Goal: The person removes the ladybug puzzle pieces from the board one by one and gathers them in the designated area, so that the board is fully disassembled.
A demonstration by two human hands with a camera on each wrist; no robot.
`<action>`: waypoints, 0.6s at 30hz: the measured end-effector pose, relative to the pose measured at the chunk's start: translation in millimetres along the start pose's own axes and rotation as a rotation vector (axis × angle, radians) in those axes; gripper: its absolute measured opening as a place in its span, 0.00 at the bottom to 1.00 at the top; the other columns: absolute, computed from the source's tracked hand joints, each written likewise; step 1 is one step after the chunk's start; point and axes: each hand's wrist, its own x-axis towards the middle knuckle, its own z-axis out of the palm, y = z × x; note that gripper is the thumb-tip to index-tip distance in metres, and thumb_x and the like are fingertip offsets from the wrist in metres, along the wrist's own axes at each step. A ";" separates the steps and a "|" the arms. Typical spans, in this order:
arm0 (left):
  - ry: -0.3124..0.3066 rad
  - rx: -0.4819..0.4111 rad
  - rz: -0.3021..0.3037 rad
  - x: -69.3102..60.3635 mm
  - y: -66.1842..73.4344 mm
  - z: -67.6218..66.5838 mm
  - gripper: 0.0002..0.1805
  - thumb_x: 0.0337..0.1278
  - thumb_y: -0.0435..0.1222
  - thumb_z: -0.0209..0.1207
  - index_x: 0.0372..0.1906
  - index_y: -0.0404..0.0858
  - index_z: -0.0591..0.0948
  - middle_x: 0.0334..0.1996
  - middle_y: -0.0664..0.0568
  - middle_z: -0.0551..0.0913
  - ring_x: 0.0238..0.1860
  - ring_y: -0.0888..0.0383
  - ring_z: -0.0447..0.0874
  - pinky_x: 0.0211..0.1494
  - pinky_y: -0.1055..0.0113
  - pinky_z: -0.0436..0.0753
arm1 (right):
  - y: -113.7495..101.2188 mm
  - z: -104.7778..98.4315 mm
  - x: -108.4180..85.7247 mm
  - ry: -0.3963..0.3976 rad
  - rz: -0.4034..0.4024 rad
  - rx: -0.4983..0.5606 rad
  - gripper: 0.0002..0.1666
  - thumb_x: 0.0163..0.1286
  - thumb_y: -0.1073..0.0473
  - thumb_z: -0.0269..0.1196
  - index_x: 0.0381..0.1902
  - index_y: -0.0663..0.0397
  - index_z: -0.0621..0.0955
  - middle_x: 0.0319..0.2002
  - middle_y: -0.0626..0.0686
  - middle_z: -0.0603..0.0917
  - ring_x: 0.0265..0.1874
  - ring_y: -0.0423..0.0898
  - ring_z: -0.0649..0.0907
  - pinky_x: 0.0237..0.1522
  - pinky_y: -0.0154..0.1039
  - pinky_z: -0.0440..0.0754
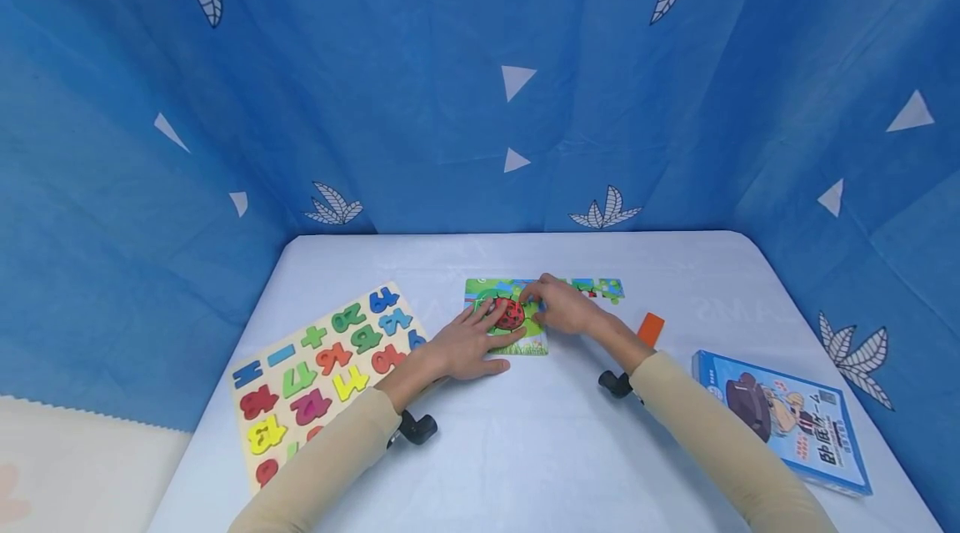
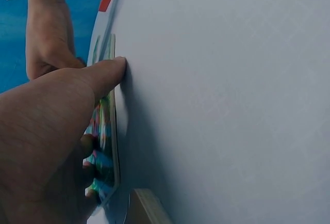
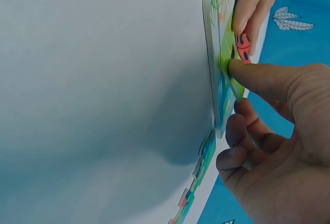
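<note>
A ladybug jigsaw puzzle [image 1: 536, 344] in a flat tray lies on the table. Across its left part my left hand [image 1: 468, 343] rests with fingers spread, thumb near the lower edge in the left wrist view. My right hand [image 1: 564, 307] is over the puzzle's right side. In the right wrist view, its thumb and a finger pinch a green puzzle piece [image 3: 237, 88], tilted above the tray's blue part. The fingers hide part of that piece. Loose puzzle pieces [image 1: 611, 286] lie in a row just right of the tray, behind the right hand.
A wooden number board [image 1: 288, 354] with coloured numerals lies at the left, partly under the left forearm. An orange rectangular block [image 1: 650, 329] lies beside the right forearm. A blue picture box [image 1: 813, 429] sits at the right. Blue curtain [image 1: 450, 99] encloses the back and sides.
</note>
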 end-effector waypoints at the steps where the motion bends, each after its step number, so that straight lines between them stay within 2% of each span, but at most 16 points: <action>1: 0.000 0.000 0.001 -0.1 0.2 0.0 0.34 0.73 0.63 0.42 0.79 0.66 0.53 0.82 0.45 0.39 0.81 0.43 0.32 0.80 0.44 0.45 | 0.6 -0.3 -0.6 0.000 -0.003 0.009 0.20 0.66 0.62 0.69 0.55 0.45 0.83 0.47 0.51 0.79 0.46 0.47 0.80 0.51 0.49 0.81; 4: 0.002 -0.003 0.002 -0.3 0.1 0.3 0.34 0.73 0.63 0.42 0.79 0.66 0.53 0.82 0.45 0.40 0.81 0.43 0.32 0.80 0.44 0.45 | 3.4 -1.3 -1.7 0.000 -0.024 0.042 0.19 0.67 0.63 0.67 0.55 0.44 0.82 0.45 0.50 0.81 0.44 0.47 0.81 0.48 0.49 0.81; 11: 0.012 -0.019 0.001 -0.4 -0.6 0.3 0.34 0.73 0.63 0.44 0.79 0.65 0.54 0.82 0.45 0.41 0.81 0.43 0.33 0.80 0.44 0.45 | 9.2 -2.9 -5.1 -0.014 -0.058 0.159 0.17 0.71 0.66 0.62 0.54 0.41 0.80 0.32 0.48 0.81 0.26 0.45 0.76 0.32 0.41 0.75; 18: 0.012 -0.022 -0.002 0.1 -0.6 -0.1 0.34 0.73 0.62 0.45 0.79 0.65 0.55 0.82 0.45 0.42 0.81 0.43 0.34 0.80 0.44 0.46 | 10.9 -3.3 -8.2 0.010 -0.086 0.222 0.16 0.72 0.66 0.61 0.54 0.42 0.80 0.41 0.51 0.83 0.34 0.44 0.80 0.37 0.42 0.79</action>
